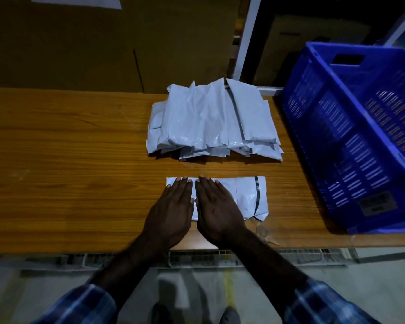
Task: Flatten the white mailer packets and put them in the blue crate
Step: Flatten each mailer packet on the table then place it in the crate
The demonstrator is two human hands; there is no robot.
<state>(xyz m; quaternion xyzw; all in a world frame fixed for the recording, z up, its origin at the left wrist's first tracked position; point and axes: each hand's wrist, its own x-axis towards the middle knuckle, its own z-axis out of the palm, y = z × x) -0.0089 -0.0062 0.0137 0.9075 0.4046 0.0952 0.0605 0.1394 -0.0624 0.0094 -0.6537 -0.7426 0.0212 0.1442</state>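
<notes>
light: dim | surface (68,160): wood-grain, brown | behind far edge: brown cardboard panel (103,43) | far right: white frame post (246,43), dark shelving | below near edge: grey floor (45,288) with yellow mark (228,288)

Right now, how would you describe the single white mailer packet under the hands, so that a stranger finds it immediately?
Start at the wooden table, with the blue plastic crate at its right end. Left of the crate is a pile of white plastic mailer packets. The single white mailer packet lies apart, nearer the person, alone and pressed flat under the left hand and right hand.
</notes>
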